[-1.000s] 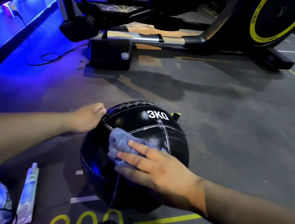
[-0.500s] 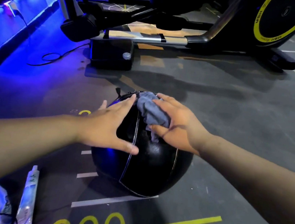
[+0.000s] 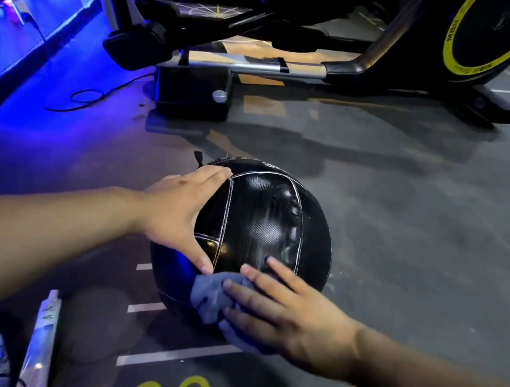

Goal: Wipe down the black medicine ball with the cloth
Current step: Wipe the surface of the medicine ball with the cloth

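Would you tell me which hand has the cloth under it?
The right hand presses the cloth onto the black medicine ball; the left hand rests bare on the ball's side.

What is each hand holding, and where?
Nothing gripped. Left hand braces the medicine ball at its upper left; right hand presses the cloth flat on its near side.

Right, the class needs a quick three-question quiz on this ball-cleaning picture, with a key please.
1. Which hand presses the cloth against the black medicine ball? A left, B right, C both.
2. True or false: the left hand is lifted clear of the ball.
3. Fill in: beyond the ball stands an exercise ____ with a yellow-ringed wheel.
Key: 1 B, the right hand. 2 False, it rests on the ball's left side. 3 machine: the exercise machine.
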`<action>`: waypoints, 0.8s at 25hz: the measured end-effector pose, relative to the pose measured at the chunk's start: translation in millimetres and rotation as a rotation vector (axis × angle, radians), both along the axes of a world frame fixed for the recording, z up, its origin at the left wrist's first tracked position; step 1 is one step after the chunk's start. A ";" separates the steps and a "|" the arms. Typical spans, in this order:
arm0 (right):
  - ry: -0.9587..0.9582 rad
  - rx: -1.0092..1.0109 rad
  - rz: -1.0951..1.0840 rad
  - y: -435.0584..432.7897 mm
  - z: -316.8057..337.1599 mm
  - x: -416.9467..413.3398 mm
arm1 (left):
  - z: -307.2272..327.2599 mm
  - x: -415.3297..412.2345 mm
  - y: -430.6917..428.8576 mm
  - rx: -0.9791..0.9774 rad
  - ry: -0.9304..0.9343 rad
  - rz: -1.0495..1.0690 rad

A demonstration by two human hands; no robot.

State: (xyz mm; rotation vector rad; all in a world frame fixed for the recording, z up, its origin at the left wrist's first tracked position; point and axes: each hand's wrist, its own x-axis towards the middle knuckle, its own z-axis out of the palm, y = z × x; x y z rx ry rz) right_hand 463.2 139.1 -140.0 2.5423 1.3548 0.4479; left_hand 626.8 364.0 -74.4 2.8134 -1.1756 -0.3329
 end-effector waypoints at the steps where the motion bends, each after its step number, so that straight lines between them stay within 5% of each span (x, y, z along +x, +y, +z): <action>1: -0.024 0.064 -0.050 -3.3 3.3 9.6 | 0.3 0.4 0.1 0.003 -0.004 -0.005; 3: 0.020 0.342 -0.296 -10.2 18.2 41.5 | 0.7 -2.3 1.9 0.016 0.002 -0.008; 6: 0.376 0.881 -0.715 -30.2 57.8 89.8 | 2.5 -12.4 4.9 0.027 -0.001 -0.025; 9: 0.573 1.018 -0.752 -36.2 68.6 98.6 | 1.9 -22.8 6.2 0.029 -0.014 -0.006; 11: 0.381 0.884 -0.513 -23.0 57.9 76.1 | 0.5 -22.6 10.7 0.046 -0.040 0.001; 15: 0.157 0.215 -0.022 11.5 21.9 20.4 | -6.9 -24.3 25.4 0.059 -0.165 -0.021; 20: 0.027 0.086 -0.074 12.4 24.5 25.2 | -6.0 -23.4 34.9 0.074 -0.189 -0.038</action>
